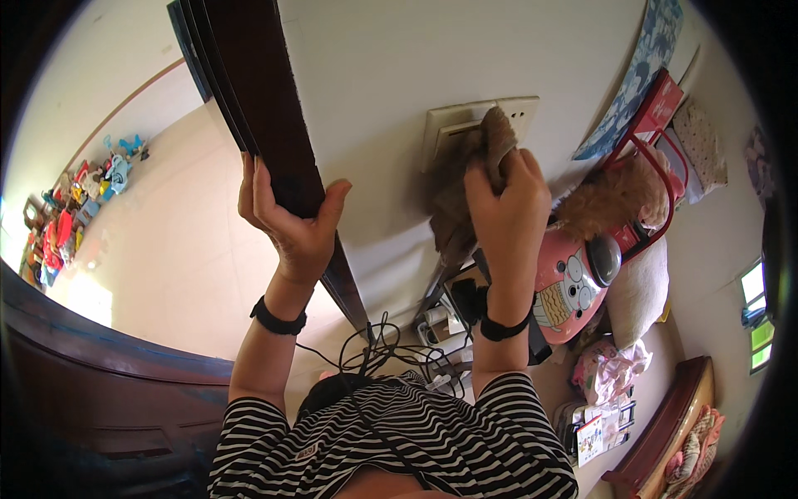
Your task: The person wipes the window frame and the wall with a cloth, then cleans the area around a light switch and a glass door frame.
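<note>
My right hand (pixel 512 193) grips a greyish-brown cloth (pixel 458 187) between thumb and fingers. Part of the cloth lies over a white wall plate (pixel 432 140) with a wide switch on its left and socket holes on its right. The cloth hides the middle of the plate. With thumb on one side and fingers on the other, my left hand (pixel 293 227) clasps the dark wooden door frame (pixel 265 87) left of the plate.
Below the right arm stands a pink case (pixel 570 287) with a cartoon animal. Looped black cables (pixel 386 352) hang near my waist. A dark wooden door (pixel 112 399) is at lower left; toys (pixel 68 218) line the far wall. A red metal-framed rack (pixel 648 143) holds plush items.
</note>
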